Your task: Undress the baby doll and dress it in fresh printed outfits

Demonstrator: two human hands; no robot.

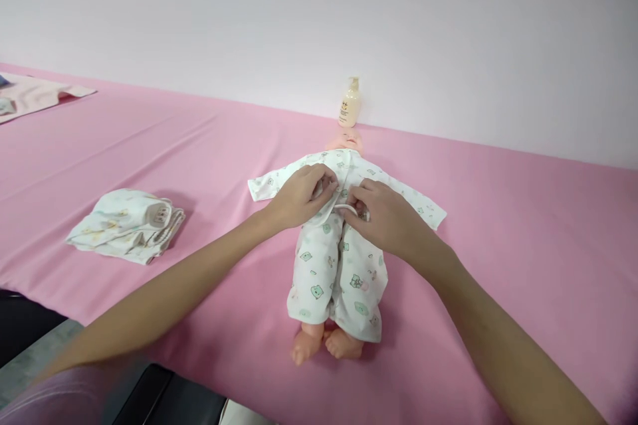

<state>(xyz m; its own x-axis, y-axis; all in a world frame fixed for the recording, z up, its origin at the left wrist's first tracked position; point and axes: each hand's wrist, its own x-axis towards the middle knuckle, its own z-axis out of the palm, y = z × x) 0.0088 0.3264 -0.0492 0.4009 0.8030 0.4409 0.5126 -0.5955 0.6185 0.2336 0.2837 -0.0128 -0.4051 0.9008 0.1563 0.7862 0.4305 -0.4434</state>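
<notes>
A baby doll lies on its back on the pink sheet, head towards the wall, bare feet towards me. It wears a white top and trousers printed with small green bears. My left hand pinches the edge of the top at the doll's waist. My right hand is closed on the same hem from the other side, with a thin white tie between its fingers. The doll's sleeves are spread out to both sides.
A folded white baby garment lies on the sheet to the left. A cream pump bottle stands by the wall behind the doll's head. A pale pink cloth lies at the far left. The bed's near edge runs bottom left.
</notes>
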